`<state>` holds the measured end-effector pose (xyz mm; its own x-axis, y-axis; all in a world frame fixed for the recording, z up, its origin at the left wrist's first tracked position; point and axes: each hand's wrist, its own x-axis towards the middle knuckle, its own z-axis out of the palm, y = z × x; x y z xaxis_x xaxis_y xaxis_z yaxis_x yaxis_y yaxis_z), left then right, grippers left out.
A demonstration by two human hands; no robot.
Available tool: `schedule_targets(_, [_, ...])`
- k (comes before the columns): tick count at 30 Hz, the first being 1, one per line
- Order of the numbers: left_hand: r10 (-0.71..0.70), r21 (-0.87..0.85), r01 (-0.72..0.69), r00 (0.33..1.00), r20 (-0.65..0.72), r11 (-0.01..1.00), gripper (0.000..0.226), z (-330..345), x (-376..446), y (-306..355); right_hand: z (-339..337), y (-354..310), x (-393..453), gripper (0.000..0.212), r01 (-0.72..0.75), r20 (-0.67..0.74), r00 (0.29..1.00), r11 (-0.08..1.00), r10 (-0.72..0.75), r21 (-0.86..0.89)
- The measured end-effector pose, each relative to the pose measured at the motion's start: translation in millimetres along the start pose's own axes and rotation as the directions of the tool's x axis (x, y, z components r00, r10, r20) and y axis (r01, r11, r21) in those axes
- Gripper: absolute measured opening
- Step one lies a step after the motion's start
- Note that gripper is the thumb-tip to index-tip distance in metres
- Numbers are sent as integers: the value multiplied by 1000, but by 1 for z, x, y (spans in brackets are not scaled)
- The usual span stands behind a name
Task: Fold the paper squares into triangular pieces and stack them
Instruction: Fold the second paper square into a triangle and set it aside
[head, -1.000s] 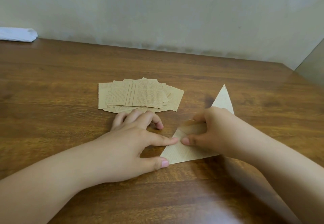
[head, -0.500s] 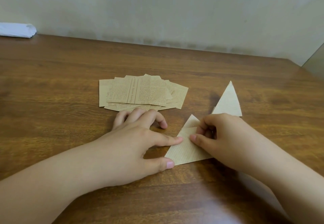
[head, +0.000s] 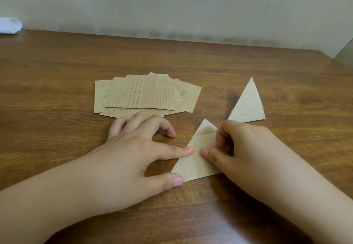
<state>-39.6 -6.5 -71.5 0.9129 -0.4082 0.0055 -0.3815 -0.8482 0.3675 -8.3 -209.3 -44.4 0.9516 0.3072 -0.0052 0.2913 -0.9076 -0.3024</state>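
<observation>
Printed tan paper triangle [head: 193, 164] lies creased on grainy wood; left hand [head: 133, 154] presses flat-fingered, right hand [head: 242, 148] pinches its fold.

A: What does the room look like?

B: A brown wooden worktop [head: 191, 60] with dark grain fills most of the view, with a soft sheen from light falling on it.

A: And behind it?

B: A plain pale wall [head: 172, 5], smudged and darker along its base where it meets the worktop. At far right 1 corner shows, with a second wall face [head: 346, 51] in shade.

A: Anything else?

B: A white bundle [head: 9, 25] at the far left edge; what it is cannot be told.
</observation>
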Motion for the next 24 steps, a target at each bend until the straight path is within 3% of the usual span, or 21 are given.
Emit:
schedule_targets(9, [-3, -5, 3, 1000, -16, 1000, 48, 2, -1, -1, 1, -1, 2, 24, -25, 0, 1000, 994, 25, 105])
schedule_targets(16, [18, -23, -19, 999, -47, 1000, 46, 3, -1, -2, -4, -12, -12, 43, 9, -58, 998, 997, -13, -73])
schedule_targets(24, [49, -30, -51, 995, -84, 998, 47, 5, -1, -4, 1, -2, 0, 18, -2, -21, 1000, 998, 4, 58])
